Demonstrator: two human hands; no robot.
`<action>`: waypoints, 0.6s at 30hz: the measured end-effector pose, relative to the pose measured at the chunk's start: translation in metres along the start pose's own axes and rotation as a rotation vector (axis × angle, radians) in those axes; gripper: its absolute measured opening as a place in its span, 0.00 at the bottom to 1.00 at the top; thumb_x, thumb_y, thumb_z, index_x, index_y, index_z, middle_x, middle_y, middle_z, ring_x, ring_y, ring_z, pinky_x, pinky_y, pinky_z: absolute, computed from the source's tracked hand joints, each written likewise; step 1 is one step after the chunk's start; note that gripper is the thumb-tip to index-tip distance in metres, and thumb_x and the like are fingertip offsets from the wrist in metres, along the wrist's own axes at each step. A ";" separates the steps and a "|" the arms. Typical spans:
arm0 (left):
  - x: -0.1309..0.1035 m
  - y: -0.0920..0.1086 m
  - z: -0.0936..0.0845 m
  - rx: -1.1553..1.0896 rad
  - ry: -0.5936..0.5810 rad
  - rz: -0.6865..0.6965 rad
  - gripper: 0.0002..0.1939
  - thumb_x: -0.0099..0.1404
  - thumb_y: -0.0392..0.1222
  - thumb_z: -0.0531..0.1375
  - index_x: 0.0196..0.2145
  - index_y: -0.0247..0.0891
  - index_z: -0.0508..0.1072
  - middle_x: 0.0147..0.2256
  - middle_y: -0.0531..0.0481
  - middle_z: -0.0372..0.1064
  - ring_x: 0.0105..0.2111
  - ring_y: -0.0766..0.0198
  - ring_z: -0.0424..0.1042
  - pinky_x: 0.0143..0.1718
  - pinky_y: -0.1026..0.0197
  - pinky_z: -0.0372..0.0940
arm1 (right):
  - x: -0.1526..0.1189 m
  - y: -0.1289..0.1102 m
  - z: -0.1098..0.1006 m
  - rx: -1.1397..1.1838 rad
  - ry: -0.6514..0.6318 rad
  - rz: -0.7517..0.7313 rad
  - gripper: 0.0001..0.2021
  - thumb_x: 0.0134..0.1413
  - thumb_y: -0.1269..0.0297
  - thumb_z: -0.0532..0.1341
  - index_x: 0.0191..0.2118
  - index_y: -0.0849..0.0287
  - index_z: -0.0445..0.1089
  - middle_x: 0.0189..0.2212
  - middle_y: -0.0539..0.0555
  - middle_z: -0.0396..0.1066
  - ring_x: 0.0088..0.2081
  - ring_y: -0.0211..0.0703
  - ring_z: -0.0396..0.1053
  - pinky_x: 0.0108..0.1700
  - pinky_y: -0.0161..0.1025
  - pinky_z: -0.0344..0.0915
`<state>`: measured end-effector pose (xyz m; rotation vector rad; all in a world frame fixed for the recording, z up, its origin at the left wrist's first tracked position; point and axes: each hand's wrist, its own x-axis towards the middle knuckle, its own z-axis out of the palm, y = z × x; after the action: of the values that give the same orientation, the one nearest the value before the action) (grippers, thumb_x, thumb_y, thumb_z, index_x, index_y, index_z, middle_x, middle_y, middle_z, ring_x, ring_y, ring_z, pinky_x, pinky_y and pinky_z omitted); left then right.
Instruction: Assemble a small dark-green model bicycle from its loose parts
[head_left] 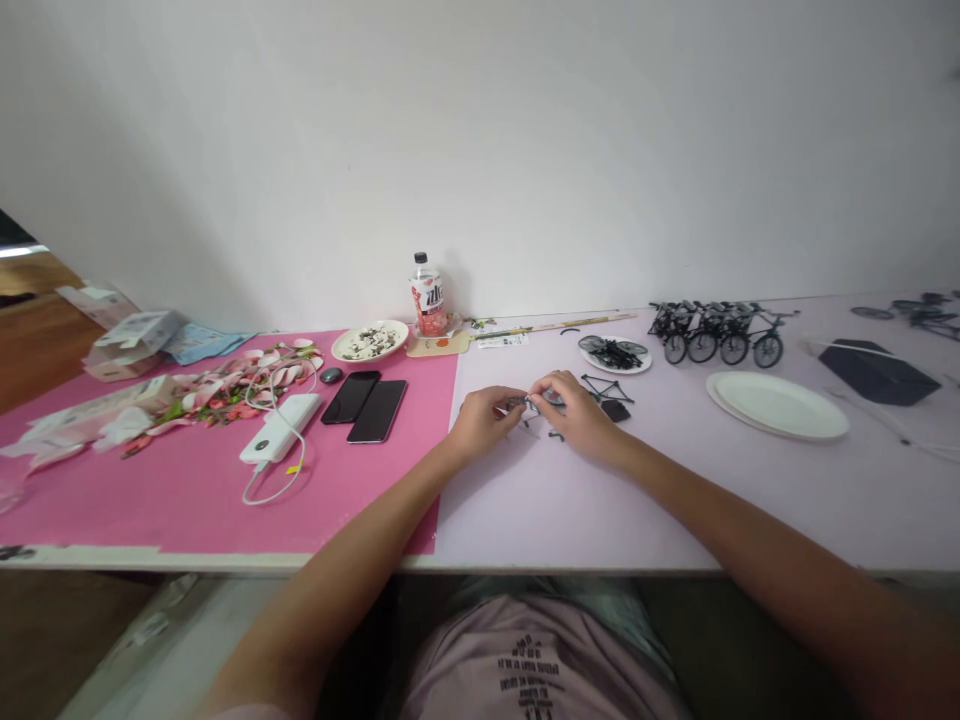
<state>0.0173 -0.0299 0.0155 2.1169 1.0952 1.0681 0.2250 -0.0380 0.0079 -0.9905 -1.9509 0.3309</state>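
Note:
Over the pale sheet, my left hand [484,420] pinches a small dark model bicycle part [516,402], which the fingers largely hide. Close beside it, my right hand [579,418] has its thumb and fingers closed on the same small piece. Part of a round wheel-like shape [553,396] shows near the right fingertips. A thin dark bicycle frame [606,388] and a small black piece [616,411] lie just beyond the right hand. Under the hands rests a tiny dark curved part [556,436].
Behind the right hand, a white plate [646,366] carries black parts and wheels. Several model bicycles [720,335] stand in a row by the wall. Stacked white plates [780,403] lie right. Phones [379,411], a power bank [279,428], petals [259,375] and a bottle [429,298] are leftward.

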 end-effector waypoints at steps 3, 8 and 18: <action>0.000 -0.001 0.001 -0.008 0.014 0.003 0.14 0.68 0.42 0.63 0.49 0.39 0.84 0.43 0.46 0.83 0.34 0.63 0.79 0.38 0.62 0.74 | -0.001 -0.002 -0.001 -0.002 -0.034 0.025 0.07 0.72 0.59 0.56 0.42 0.52 0.68 0.41 0.56 0.72 0.48 0.51 0.70 0.49 0.48 0.70; 0.000 -0.003 0.001 -0.024 0.017 0.007 0.14 0.68 0.40 0.64 0.49 0.40 0.85 0.43 0.46 0.83 0.35 0.62 0.79 0.39 0.62 0.74 | 0.001 -0.006 -0.003 0.024 -0.032 -0.020 0.06 0.72 0.60 0.58 0.40 0.52 0.69 0.40 0.55 0.74 0.48 0.52 0.69 0.52 0.50 0.68; -0.001 -0.003 0.001 -0.148 -0.021 -0.047 0.13 0.68 0.42 0.65 0.48 0.37 0.82 0.42 0.44 0.83 0.31 0.64 0.78 0.36 0.62 0.72 | 0.002 -0.001 -0.002 -0.010 0.018 -0.111 0.09 0.71 0.57 0.61 0.40 0.51 0.78 0.38 0.56 0.75 0.47 0.55 0.70 0.53 0.54 0.68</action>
<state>0.0159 -0.0294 0.0122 1.9726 1.0186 1.0685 0.2258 -0.0375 0.0103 -0.8850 -1.9838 0.2492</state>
